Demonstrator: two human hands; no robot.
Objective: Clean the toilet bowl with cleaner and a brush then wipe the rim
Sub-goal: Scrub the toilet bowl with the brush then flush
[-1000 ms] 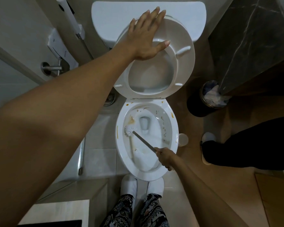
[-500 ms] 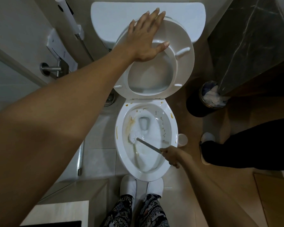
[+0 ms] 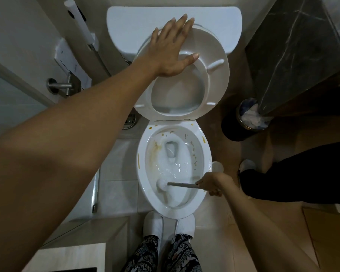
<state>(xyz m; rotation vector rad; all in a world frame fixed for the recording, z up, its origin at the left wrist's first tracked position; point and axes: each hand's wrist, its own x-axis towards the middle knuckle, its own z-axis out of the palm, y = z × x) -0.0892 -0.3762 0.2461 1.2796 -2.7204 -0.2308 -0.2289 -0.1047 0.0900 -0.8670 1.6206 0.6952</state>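
Observation:
The white toilet bowl (image 3: 204,154) stands open below me, with yellow-brown stains on its rim and inner wall. My left hand (image 3: 171,50) lies flat with straight fingers on the raised seat (image 3: 218,79), holding it up against the tank (image 3: 214,22). My right hand (image 3: 210,183) grips the grey handle of the toilet brush (image 3: 183,185) at the bowl's right rim. The white brush head (image 3: 162,184) presses on the bowl's lower left inner wall, with water swirling around it.
A black bin (image 3: 234,126) with crumpled paper stands right of the toilet beside a dark marble wall (image 3: 294,52). Another person's dark-clad leg (image 3: 302,173) and white slipper are at right. A bidet sprayer (image 3: 79,22) hangs on the left wall. My slippered feet (image 3: 153,224) touch the bowl's front.
My right hand has swung to the right rim and the brush head has slid from the upper left wall down to the lower left. My left hand has stayed on the seat.

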